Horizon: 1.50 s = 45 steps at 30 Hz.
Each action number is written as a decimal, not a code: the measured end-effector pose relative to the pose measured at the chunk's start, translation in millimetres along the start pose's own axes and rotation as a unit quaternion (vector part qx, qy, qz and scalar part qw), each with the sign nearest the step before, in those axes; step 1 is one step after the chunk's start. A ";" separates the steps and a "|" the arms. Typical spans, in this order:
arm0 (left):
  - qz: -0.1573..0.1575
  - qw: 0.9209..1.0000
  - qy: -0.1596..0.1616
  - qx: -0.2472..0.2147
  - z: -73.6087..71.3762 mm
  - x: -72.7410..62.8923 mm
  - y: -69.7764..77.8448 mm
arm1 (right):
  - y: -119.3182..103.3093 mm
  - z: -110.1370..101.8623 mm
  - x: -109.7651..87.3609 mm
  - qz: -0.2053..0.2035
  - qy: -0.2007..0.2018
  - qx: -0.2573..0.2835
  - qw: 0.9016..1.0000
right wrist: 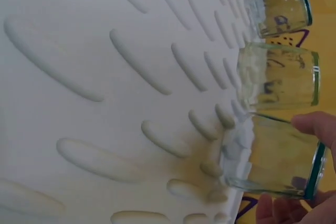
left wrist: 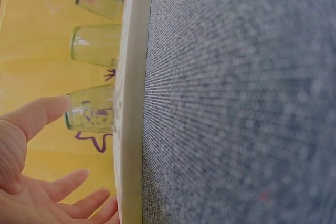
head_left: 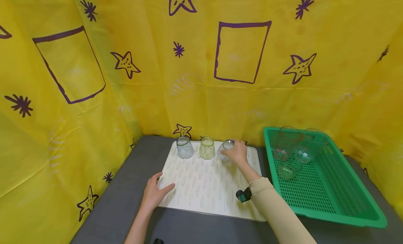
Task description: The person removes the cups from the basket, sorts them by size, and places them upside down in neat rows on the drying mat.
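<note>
My right hand [head_left: 237,152] holds a clear drinking glass [right wrist: 283,156] by its upper part, thumb on one side and fingers on the other. This glass is upside down, its rim at the white drying mat [head_left: 201,188] near the back edge. To its left a greenish glass [head_left: 206,148] and a bluish glass [head_left: 185,148] stand upside down in the same row. My left hand [head_left: 155,192] is at the mat's left edge, thumb spread over the mat and fingers relaxed, with nothing in it.
A green plastic basket [head_left: 349,221] stands right of the mat. In its left part are a reddish tall glass [head_left: 288,141], a clear glass [head_left: 306,153] and a greenish glass [head_left: 287,171]. Yellow patterned cloth [head_left: 201,104] hangs behind and at the left of the dark table [head_left: 126,188].
</note>
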<state>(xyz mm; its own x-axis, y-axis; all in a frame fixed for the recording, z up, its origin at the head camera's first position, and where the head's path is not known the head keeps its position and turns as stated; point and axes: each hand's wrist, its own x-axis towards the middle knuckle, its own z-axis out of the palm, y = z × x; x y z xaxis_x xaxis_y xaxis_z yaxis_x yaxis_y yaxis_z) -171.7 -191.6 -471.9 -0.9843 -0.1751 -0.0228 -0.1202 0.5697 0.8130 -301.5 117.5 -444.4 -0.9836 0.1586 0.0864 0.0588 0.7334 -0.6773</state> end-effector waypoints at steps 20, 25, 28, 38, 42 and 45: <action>-0.001 1.000 -0.003 0.012 4.6 2.0 -3.9 | -1.5 2.8 11.5 0.006 -0.042 -0.017 0.999; -0.001 1.000 -0.002 0.015 4.6 2.5 -2.9 | -1.5 2.9 11.0 0.010 -0.049 -0.011 0.999; 0.003 1.000 0.000 0.019 4.2 2.5 -2.0 | -1.6 3.0 10.1 0.009 -0.051 -0.008 0.999; 0.006 1.000 -0.002 0.024 3.9 1.2 -0.6 | -1.7 2.1 8.8 0.007 -0.049 -0.006 0.999; 0.006 1.000 -0.005 0.022 2.8 0.5 -0.2 | -1.5 0.0 9.3 0.011 -0.050 -0.012 0.999; 0.004 1.000 -0.005 0.018 1.4 0.3 -0.8 | -1.0 -2.1 10.2 0.004 -0.046 -0.017 0.999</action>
<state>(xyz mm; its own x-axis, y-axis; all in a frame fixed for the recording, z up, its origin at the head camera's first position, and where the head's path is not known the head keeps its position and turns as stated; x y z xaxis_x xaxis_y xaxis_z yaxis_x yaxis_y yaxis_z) -172.0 -190.9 -473.4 -0.9866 -0.1616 -0.0219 -0.1158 0.5999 0.7916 -311.2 119.8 -441.3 -0.9944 0.1048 0.0131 0.0709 0.7543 -0.6527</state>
